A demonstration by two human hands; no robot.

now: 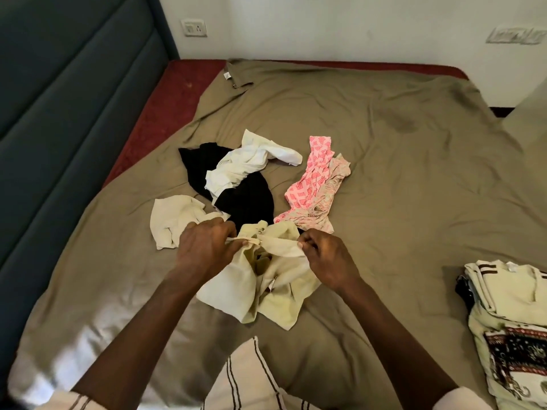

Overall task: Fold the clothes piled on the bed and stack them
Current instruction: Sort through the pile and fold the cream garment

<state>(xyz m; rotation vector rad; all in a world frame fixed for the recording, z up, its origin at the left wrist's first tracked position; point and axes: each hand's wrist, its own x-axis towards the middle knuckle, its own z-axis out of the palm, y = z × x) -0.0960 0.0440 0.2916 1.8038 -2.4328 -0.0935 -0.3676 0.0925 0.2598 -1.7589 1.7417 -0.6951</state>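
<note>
A pale cream garment [266, 291] hangs crumpled just above the olive bedsheet [399, 187]. My left hand [204, 247] pinches its top edge at the left, and my right hand [325, 255] pinches the same edge at the right, stretching it between them. Beyond my hands lies the loose pile: a cream cloth [171, 220], a black garment [245, 199] with a white one [245, 164] over it, and a pink patterned piece [313, 182]. A stack of folded clothes [509, 321], topped by a cream printed shirt, sits at the right edge.
A dark blue padded headboard [74, 113] runs along the left. The red mattress [165, 113] shows beside the sheet. A white wall with sockets [194, 28] stands behind the bed. A grey pillow corner [529, 113] is at the far right.
</note>
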